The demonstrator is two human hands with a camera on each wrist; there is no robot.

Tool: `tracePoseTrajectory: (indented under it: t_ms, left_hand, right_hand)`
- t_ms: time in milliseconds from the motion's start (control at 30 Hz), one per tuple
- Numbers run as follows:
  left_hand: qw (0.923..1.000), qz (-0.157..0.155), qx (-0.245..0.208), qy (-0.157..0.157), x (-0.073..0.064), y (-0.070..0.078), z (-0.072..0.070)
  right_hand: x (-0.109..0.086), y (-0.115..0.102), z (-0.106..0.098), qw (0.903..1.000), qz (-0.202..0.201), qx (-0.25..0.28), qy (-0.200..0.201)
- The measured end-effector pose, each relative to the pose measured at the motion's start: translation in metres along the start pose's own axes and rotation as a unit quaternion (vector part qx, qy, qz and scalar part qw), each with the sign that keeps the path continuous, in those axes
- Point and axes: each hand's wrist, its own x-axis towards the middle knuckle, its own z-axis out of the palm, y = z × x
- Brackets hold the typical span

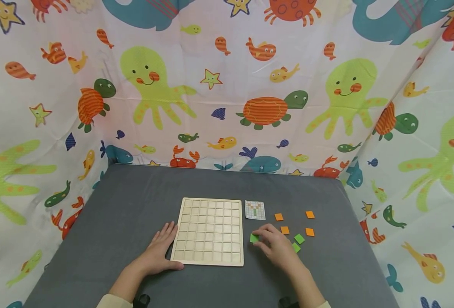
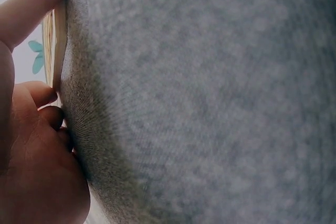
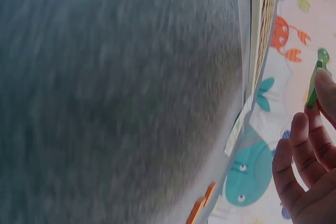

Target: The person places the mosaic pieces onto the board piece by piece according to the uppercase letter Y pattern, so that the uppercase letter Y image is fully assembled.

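A light wooden grid board (image 1: pixel 207 231) lies flat on the grey table. My left hand (image 1: pixel 159 250) rests at its left edge, fingers straight along the side and thumb at the near corner. Just right of the board, my right hand (image 1: pixel 275 246) pinches a green square tile (image 1: pixel 254 238) between thumb and fingertips. In the right wrist view the green tile (image 3: pixel 314 85) shows edge-on, held off the table. Two more green tiles (image 1: pixel 299 238) lie beside the right hand, with several orange tiles (image 1: pixel 309 232) beyond them.
A small printed pattern card (image 1: pixel 255 210) lies by the board's upper right corner. The grey table (image 1: pixel 142 188) ends at a curtain (image 1: pixel 211 85) printed with sea animals, which hangs behind it and along both sides.
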Motion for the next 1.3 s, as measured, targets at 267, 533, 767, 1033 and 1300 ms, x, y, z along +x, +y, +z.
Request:
tracePoseTrajectory:
  t_ms: [267,533,767,1033,1300]
  left_hand:
    - [1.0000,0.000,0.002,-0.001,0.001,0.000,-0.001]
    - [1.0000,-0.004,0.001,-0.006,0.000,0.002,-0.003]
    - [1.0000,-0.002,0.000,-0.006,0.001,0.002,-0.003]
    - [1.0000,-0.007,0.004,-0.002,0.002,0.000,0.000]
    - [0.9997,0.008,-0.016,0.017,0.001,-0.002,0.003]
  right_hand:
    - [0.006,-0.014,0.013,0.9998,-0.022,0.005,0.001]
    - [0.012,-0.019,0.021,0.9993,-0.035,-0.004,-0.014]
    - [0.022,-0.027,0.027,0.9983,-0.049,0.005,-0.030]
    - [0.028,-0.036,0.032,0.9968,-0.054,0.026,-0.053]
    - [0.032,-0.040,0.039,0.9959,-0.051,0.032,-0.068]
